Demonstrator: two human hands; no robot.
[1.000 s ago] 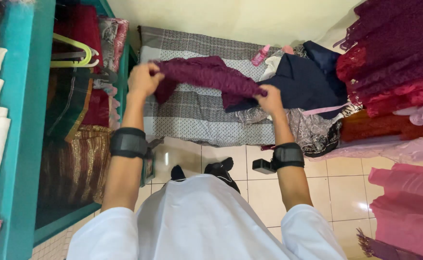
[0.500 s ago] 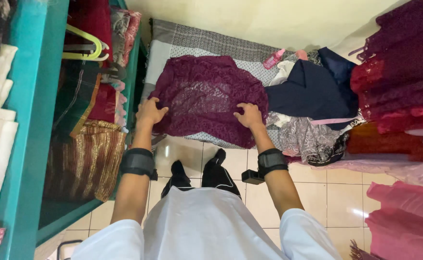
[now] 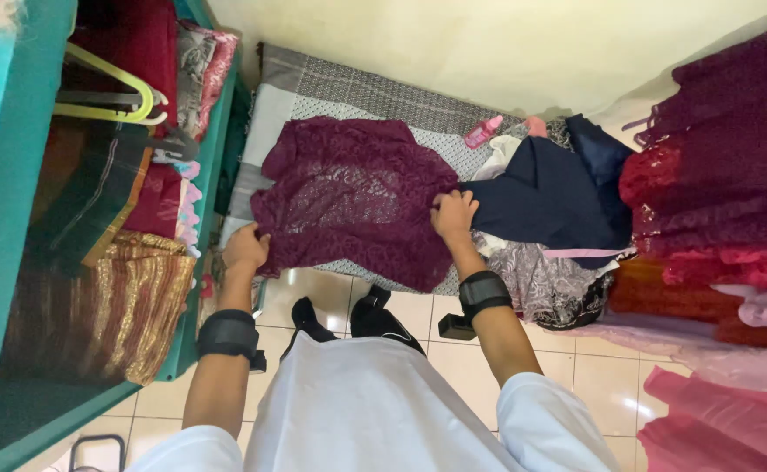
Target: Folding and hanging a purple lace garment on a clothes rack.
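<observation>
1. A maroon lace garment [image 3: 353,197] lay spread flat on a grey patterned mattress [image 3: 348,92] set on the floor against a cream wall [image 3: 488,44], its lower edge reaching the mattress's near side.
2. The left hand [image 3: 245,248] rested at the garment's lower left corner, fingers curled down on the hem; whether it pinched the cloth or only pressed it could not be told.
3. The right hand [image 3: 453,215] lay on the garment's right edge, fingers bent and bunching the lace where it met the neighbouring clothes.
4. Each forearm carried a black band: one on the left wrist [image 3: 228,335], one on the right wrist [image 3: 484,292].
5. Just beside the right hand, a dark navy garment [image 3: 549,197] was heaped on the mattress, with a grey patterned cloth [image 3: 545,284] below it and a piece of white fabric [image 3: 504,157] at its upper left.
6. A small pink bottle [image 3: 483,132] lay on the mattress above that heap, near the wall.
7. To the left stood a teal wardrobe [image 3: 16,218], open, holding a gold and brown striped cloth [image 3: 134,297] and a yellow-green hanger [image 3: 117,96].
8. To the right hung a row of red and maroon lace clothes [image 3: 715,166], with pink garments [image 3: 724,411] lower down.
9. The person wore a white top [image 3: 374,411] and stood on a pale tiled floor [image 3: 418,315].
</observation>
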